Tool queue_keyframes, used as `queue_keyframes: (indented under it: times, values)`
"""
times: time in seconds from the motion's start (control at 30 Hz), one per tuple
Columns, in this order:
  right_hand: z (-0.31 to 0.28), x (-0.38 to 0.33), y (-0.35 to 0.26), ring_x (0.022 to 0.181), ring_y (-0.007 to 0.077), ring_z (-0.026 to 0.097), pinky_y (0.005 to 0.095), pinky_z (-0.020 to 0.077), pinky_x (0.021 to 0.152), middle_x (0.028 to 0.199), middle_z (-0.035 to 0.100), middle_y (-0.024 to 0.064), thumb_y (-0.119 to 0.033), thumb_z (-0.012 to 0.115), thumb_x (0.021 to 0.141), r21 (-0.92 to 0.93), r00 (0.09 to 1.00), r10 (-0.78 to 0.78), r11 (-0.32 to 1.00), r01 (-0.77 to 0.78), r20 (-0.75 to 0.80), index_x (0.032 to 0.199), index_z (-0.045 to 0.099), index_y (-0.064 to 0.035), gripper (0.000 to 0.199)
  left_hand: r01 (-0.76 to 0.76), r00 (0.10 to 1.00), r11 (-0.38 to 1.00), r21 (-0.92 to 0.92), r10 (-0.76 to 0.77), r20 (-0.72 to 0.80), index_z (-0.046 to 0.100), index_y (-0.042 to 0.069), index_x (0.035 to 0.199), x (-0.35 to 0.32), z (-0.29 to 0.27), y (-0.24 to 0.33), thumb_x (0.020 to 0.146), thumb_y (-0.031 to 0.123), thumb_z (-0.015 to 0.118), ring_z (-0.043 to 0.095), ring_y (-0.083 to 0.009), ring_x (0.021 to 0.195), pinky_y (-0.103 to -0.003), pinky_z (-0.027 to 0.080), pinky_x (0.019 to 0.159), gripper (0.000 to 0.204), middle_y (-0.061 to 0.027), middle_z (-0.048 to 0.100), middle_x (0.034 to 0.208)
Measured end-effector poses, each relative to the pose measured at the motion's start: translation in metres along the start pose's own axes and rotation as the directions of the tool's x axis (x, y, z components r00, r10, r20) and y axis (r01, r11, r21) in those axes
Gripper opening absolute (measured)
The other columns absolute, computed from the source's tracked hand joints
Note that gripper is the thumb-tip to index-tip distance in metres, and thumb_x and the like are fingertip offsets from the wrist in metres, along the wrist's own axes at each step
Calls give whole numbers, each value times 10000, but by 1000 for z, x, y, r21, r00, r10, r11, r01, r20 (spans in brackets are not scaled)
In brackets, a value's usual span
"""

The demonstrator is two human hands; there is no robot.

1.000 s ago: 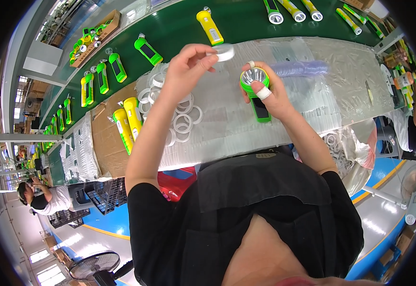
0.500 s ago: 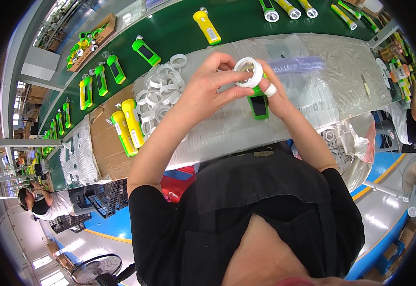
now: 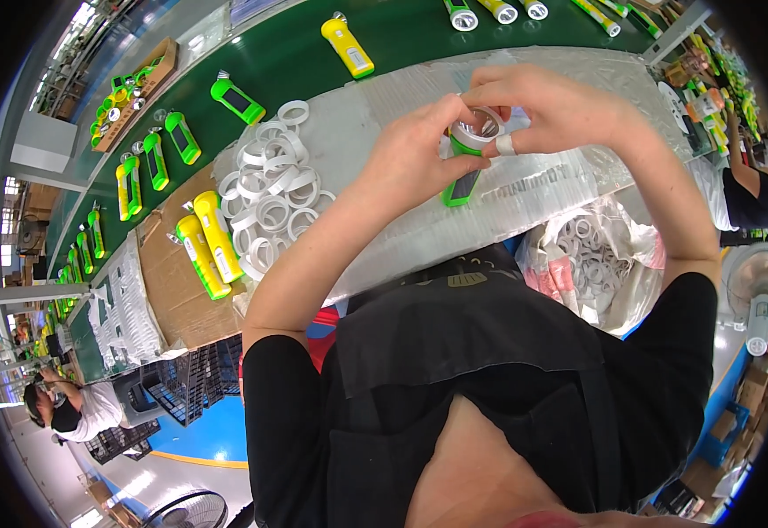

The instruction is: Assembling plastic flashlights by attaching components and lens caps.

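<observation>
Over the work surface, a green flashlight (image 3: 462, 188) with a dark panel is held between my two hands, its head end up. A white ring (image 3: 487, 132) sits at that head; whether it is fully seated I cannot tell. My left hand (image 3: 421, 150) is closed on the flashlight from the left, thumb across the body just below the ring. From the right, my right hand (image 3: 553, 107) curls its fingers and thumb around the ring. A white band (image 3: 504, 145) wraps one digit of my right hand. Fingers hide part of the flashlight head.
Left of my hands lies a heap of white rings (image 3: 271, 180), beside two yellow flashlights (image 3: 216, 236) on cardboard (image 3: 165, 283). More flashlights stand along the green belt (image 3: 291, 66). A bag of rings (image 3: 588, 255) hangs near my right arm. A person (image 3: 93, 409) sits at far left.
My right hand has swung up from below the flashlight to the ring, its elbow moving outward. My left hand has shifted from the ring to the flashlight body. The ring is now lower against the head.
</observation>
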State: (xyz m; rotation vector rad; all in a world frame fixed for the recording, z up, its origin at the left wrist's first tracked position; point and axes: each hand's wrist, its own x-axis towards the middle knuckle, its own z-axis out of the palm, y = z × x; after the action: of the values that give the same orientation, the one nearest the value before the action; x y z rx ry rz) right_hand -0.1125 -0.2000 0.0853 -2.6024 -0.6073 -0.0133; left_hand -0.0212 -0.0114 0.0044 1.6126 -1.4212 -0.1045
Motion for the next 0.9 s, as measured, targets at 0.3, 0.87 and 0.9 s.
queue_keyframes:
  times: [0.3,0.87,0.9]
  values:
    - [1,3,-10,679,270,594,365,465,599,739,594,114,-254,771,698,-115,980,188,977,-179,68,835,607,-18,319,11,1000,999,33,-11,8,594,82,970,3,5,3,703,137,834,591,-175,735,-294,494,673,363,-9,690,959]
    - [37,-10,11,601,290,559,403,466,585,667,560,123,-435,736,750,-209,961,131,961,-184,-242,899,552,-6,491,-107,989,993,43,111,-99,596,98,984,5,19,-7,703,160,822,597,-237,730,-354,491,646,365,-62,640,845]
    - [41,-7,5,600,295,561,408,469,590,669,566,127,-459,730,746,-305,901,255,879,-367,-350,904,555,-6,511,-94,989,993,73,102,-107,587,118,1003,5,21,-7,700,175,813,612,-288,749,-407,503,649,382,-89,624,825]
